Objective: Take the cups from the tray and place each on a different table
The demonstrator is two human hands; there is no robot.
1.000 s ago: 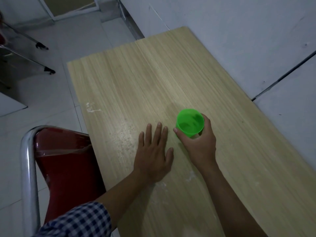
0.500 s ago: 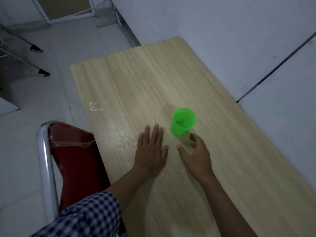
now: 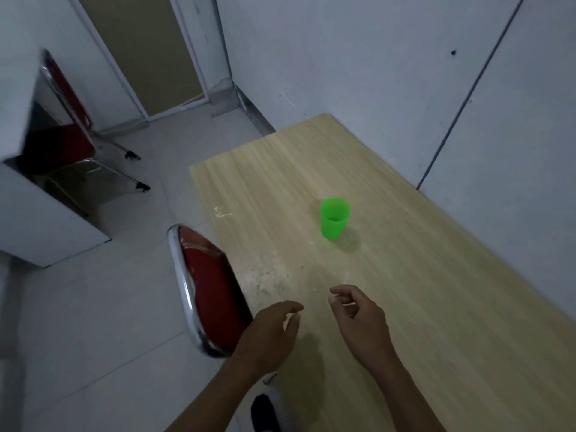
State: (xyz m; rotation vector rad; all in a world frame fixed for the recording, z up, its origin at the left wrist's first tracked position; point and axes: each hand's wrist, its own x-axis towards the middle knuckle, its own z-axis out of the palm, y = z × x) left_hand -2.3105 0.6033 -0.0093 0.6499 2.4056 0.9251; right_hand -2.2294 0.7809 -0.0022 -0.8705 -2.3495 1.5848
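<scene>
Cup (image 3: 335, 222), translucent green plastic, tapered, standing upright on pale wood-grain table (image 3: 436, 275); left hand (image 3: 269, 333) and right hand (image 3: 361, 319) hovering nearby, fingers loosely curled, holding nothing.

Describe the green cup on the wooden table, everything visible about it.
The green cup is a small, bright, translucent tumbler that looks like plastic, tapering slightly from an open rim to a narrower base. It has no handle or lid. It stands upright near the middle of the wooden table, casting a faint shadow to its right. Whether it holds anything is unclear. Nothing but the table touches it; both hands are well short of it, nearer the camera.
</scene>
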